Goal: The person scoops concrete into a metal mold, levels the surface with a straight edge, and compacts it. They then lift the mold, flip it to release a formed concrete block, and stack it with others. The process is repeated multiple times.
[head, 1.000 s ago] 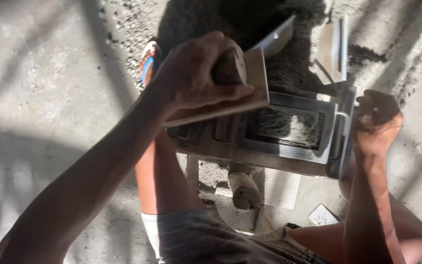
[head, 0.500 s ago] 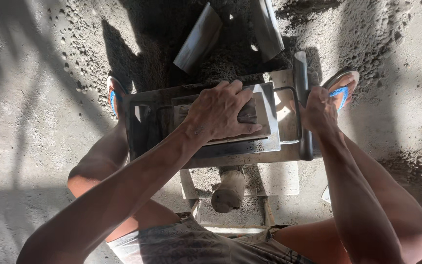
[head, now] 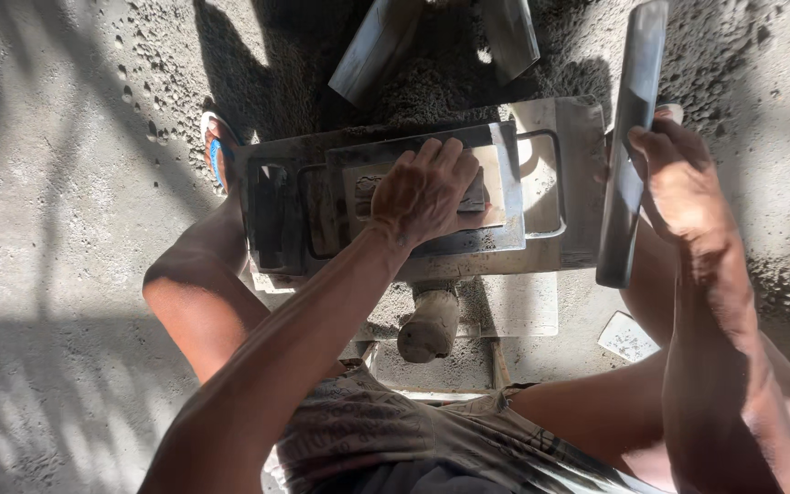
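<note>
A grey metal mould (head: 276, 215) stands on the ground between my knees. My left hand (head: 427, 192) grips the handle of a flat wooden float (head: 496, 187) that lies pressed flat in the mould's opening. My right hand (head: 678, 178) holds a long dark metal plate (head: 631, 110) standing on edge at the mould's right side. A stubby, cement-caked lever handle (head: 430, 325) sticks out below the mould toward me.
Dark damp sand mix (head: 441, 87) is heaped behind the mould, with two metal blades (head: 377, 46) (head: 509, 32) resting in it. My sandalled foot (head: 215, 151) sits at the mould's left. A small pale tile piece (head: 628, 337) lies by my right leg. Rough concrete ground surrounds everything.
My right hand has swung the metal plate up on edge beside the mould. My left hand stays on the float, which came down into the mould a second ago.
</note>
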